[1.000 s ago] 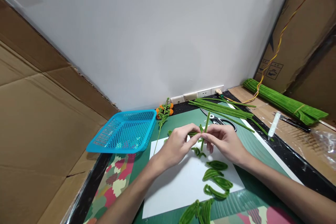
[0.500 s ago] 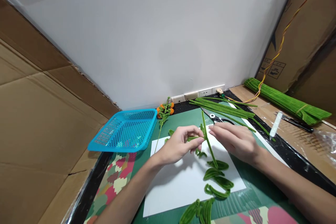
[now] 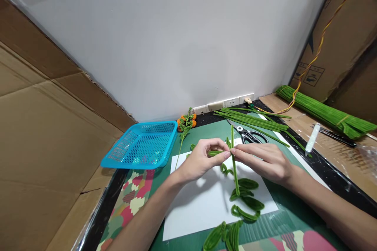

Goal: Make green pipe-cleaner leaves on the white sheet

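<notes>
Fingertips of left hand (image 3: 200,160) and right hand (image 3: 266,160) pinch a green pipe cleaner stem (image 3: 234,164) at frame centre. It looks light and bendy; best gripped near the twist.

A single head-worn camera looks forward and down over the tabletop (image 3: 273,227), close above the person's hands. It faces the white wall (image 3: 176,39) behind, with cardboard (image 3: 44,125) at either side.

We see a fuzzy green pipe-cleaner stem (image 3: 234,164), nearly upright with small twisted leaf loops at its side, held above the white paper sheet (image 3: 206,204) near its far edge.
</notes>
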The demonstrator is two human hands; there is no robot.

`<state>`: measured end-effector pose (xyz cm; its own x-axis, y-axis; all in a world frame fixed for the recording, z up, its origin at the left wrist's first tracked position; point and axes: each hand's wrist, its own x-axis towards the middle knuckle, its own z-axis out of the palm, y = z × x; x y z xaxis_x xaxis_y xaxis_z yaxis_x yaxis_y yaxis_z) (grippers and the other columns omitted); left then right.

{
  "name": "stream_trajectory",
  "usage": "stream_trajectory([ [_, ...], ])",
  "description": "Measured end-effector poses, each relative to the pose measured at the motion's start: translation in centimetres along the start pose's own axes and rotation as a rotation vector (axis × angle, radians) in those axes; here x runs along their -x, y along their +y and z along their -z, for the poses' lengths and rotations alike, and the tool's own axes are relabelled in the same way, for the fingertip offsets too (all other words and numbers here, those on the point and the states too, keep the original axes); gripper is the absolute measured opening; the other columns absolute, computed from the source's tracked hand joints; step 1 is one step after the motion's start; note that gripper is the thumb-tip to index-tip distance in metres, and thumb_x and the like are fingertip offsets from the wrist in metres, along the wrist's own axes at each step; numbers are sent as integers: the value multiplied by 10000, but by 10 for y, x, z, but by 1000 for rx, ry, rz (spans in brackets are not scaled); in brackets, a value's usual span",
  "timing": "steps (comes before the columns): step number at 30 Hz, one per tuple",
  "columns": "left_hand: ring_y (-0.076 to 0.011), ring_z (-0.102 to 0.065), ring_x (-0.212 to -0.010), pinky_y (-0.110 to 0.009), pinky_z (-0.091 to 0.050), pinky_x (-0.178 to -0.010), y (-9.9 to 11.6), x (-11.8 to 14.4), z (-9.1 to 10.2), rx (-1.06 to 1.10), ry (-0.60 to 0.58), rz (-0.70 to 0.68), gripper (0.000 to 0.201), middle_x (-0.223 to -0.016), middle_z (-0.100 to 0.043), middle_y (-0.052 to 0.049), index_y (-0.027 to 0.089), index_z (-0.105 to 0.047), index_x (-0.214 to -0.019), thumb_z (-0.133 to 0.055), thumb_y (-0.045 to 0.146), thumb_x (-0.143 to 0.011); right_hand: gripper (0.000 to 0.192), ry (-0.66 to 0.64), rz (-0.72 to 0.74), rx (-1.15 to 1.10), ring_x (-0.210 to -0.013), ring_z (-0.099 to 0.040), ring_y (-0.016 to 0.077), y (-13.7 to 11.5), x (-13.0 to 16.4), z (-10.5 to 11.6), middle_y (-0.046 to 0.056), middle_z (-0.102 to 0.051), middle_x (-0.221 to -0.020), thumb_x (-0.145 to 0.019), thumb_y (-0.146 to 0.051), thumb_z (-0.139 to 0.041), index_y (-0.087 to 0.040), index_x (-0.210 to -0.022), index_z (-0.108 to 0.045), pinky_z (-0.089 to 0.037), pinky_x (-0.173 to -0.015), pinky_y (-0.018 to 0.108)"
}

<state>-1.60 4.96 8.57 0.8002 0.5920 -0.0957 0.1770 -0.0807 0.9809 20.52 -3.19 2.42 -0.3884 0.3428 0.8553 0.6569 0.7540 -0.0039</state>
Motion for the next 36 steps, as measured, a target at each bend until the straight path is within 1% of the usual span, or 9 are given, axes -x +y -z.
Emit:
stream_trajectory([
  [5, -123, -539, -733, -242, -408, -660, 2, 1, -2, -22, 17, -12, 290, -811, -632, -24, 134, -700, -895, -793, 409, -887, 457, 13, -26, -9, -873, -779, 209, 0, 2, -3, 127, -800, -1003, -996, -69, -630, -141, -1442, -565, -652, -736, 308],
  [9, -106, -500, -682, -232, -387, -618, 0, 0, -3, -23, 21, 6, 282, -798, -623, -16, 141, -705, -908, -767, 416, -907, 421, 17, 23, 19, -885, -784, 241, -1, -2, 0, 162, -795, -980, -980, -24, -607, -67, -1399, -583, -659, -743, 334],
  [12, -94, -469, -640, -224, -357, -578, -1, -1, -3, -9, 22, 40, 307, -776, -609, -4, 143, -712, -923, -773, 442, -897, 421, 9, 31, 14, -895, -785, 241, -2, -4, 1, 161, -796, -984, -1006, -48, -575, -73, -1426, -568, -665, -756, 337],
  [15, -79, -431, -583, -217, -321, -531, -2, -1, -2, 8, -19, 76, 340, -735, -570, 18, 143, -694, -940, -789, 464, -881, 418, 0, 36, 8, -909, -783, 233, -1, -4, 1, 149, -798, -985, -1030, -72, -544, -94, -1446, -559, -669, -778, 337],
  [19, -78, -456, -576, -217, -367, -523, -1, -1, -2, 22, -68, 70, 337, -784, -594, 10, 152, -658, -962, -768, 466, -903, 394, -11, 44, 9, -870, -779, 236, -1, -5, 0, 150, -794, -965, -1019, -55, -548, -76, -1411, -576, -663, -736, 338],
  [22, -80, -470, -589, -211, -379, -532, 0, -1, -2, 24, -57, 53, 330, -769, -594, 6, 147, -659, -941, -776, 452, -899, 390, -10, 33, 19, -827, -770, 230, -1, -5, 0, 144, -792, -942, -1006, -46, -566, -74, -1395, -580, -651, -707, 333],
  [26, -77, -479, -565, -205, -395, -521, 1, 0, -5, 27, -11, 40, 348, -722, -588, 7, 136, -669, -909, -797, 458, -876, 421, 0, -6, 11, -823, -769, 200, -1, -2, -3, 108, -796, -949, -1008, -61, -575, -137, -1422, -577, -634, -714, 297],
  [31, -109, -563, -629, -233, -496, -590, 2, 1, -8, 40, 54, -39, 299, -742, -622, -5, 144, -676, -915, -803, 412, -877, 314, 51, -123, 25, -800, -778, 180, -2, 1, -7, 93, -806, -972, -1013, -159, -636, -175, -1326, -647, -602, -660, 250],
  [36, -103, -561, -628, -232, -484, -615, 4, 4, -7, -7, 59, -50, 249, -741, -635, -5, 137, -702, -890, -803, 365, -878, 294, 43, -82, 57, -812, -786, 196, -5, -4, -5, 95, -814, -959, -1009, -176, -629, -164, -1302, -652, -619, -713, 287],
])
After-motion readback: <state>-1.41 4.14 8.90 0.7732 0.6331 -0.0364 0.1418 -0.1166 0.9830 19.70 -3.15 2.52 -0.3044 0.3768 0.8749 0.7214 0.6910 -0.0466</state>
